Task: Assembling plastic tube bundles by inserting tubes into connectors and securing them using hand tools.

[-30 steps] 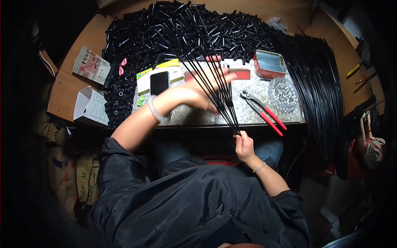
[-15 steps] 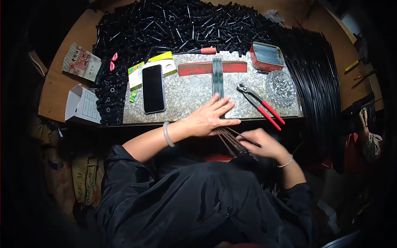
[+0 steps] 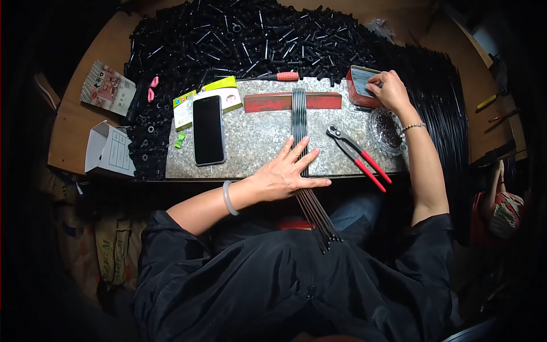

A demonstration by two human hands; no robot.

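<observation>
My left hand (image 3: pixel 286 174) lies flat with fingers spread across a row of thin dark rods (image 3: pixel 299 125). The rods rest side by side over a worn red bar (image 3: pixel 268 103) on a speckled stone slab (image 3: pixel 262 137); their near ends fan out past the slab's edge above my lap. My right hand (image 3: pixel 390 91) is at a red tin (image 3: pixel 357 98) of thin grey strips or pins, its thumb and fingers pinched together over the contents. What sits between those fingertips is too small to make out. Pincers (image 3: pixel 359 155) with red handles lie between the two hands.
A glass dish (image 3: pixel 388 135) of small bits sits under my right wrist. Left of the rods are a phone (image 3: pixel 209 131) and a yellow-white box (image 3: pixel 227 91). Black tubular parts (image 3: pixel 228 40) heap along the back; long black rods (image 3: pixel 436 108) pile at the right.
My right hand has left the rods' near ends and moved up and right to the red tin. The near ends now hang in a looser fan. My left hand stays on the rods.
</observation>
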